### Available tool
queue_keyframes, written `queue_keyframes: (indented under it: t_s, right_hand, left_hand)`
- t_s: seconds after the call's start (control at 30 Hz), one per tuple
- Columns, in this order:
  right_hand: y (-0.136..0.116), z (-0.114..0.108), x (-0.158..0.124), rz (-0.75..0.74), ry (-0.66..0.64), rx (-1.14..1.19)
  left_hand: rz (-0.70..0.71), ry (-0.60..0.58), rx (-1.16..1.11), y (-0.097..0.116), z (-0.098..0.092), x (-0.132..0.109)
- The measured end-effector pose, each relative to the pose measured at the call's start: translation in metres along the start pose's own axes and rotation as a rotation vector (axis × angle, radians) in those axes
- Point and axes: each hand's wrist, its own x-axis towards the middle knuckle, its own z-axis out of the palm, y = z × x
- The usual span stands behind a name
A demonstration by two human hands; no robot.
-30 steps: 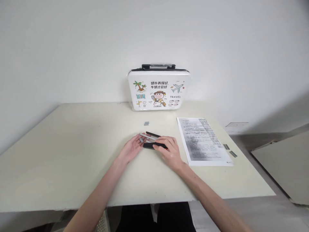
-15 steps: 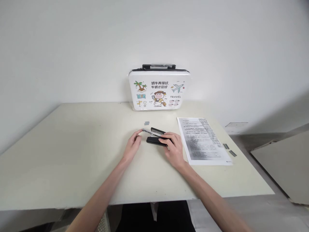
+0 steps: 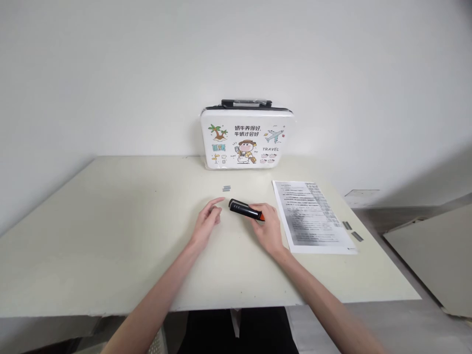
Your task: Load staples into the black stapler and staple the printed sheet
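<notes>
A black stapler (image 3: 244, 208) with a bit of orange near its rear end is held in my right hand (image 3: 268, 227), over the middle of the table. Its arms look folded together, and the metal magazine does not show. Just left of the stapler's front end is my left hand (image 3: 207, 220), index finger stretched out and the other fingers curled, with nothing held. Beyond the stapler, small grey staple strips (image 3: 226, 188) lie on the table.
A printed sheet of paper (image 3: 313, 216) lies right of my right hand. More staple strips (image 3: 357, 236) rest near the table's right edge. A white cartoon case (image 3: 247, 140) with a black handle stands at the back of the table (image 3: 110, 236), against the wall.
The stapler was spread apart, its metal magazine swung out and touched by my left index finger. Now it is folded together in my right hand, and my left finger is off it.
</notes>
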Motion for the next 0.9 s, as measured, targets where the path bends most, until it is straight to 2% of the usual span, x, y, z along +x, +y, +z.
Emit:
queue_keyframes:
  t_s: [0.13, 0.27, 0.43, 0.57, 0.7, 0.8, 0.9]
  right_hand:
    - [0.008, 0.007, -0.004, 0.159, -0.054, 0.049]
    - [0.02, 0.019, -0.001, 0.205, -0.093, 0.114]
    - [0.025, 0.046, 0.019, 0.113, -0.11, 0.088]
    - [0.017, 0.08, 0.044, 0.02, -0.116, -0.005]
    - [0.007, 0.108, 0.069, -0.003, -0.141, -0.026]
    - [-0.003, 0.107, 0.079, -0.009, -0.155, -0.031]
    - [-0.019, 0.087, 0.076, -0.079, -0.185, 0.005]
  left_hand:
    - [-0.08, 0.06, -0.295, -0.002, -0.008, 0.007]
    - [-0.098, 0.071, -0.391, -0.001, -0.013, 0.013]
    - [-0.122, 0.074, -0.47, -0.001, -0.015, 0.016]
    - [-0.136, 0.071, -0.508, -0.001, -0.015, 0.016]
    - [-0.15, 0.083, -0.543, -0.002, -0.019, 0.018]
    - [-0.164, 0.118, -0.581, -0.004, -0.023, 0.02]
    - [-0.187, 0.139, -0.619, -0.005, -0.023, 0.022]
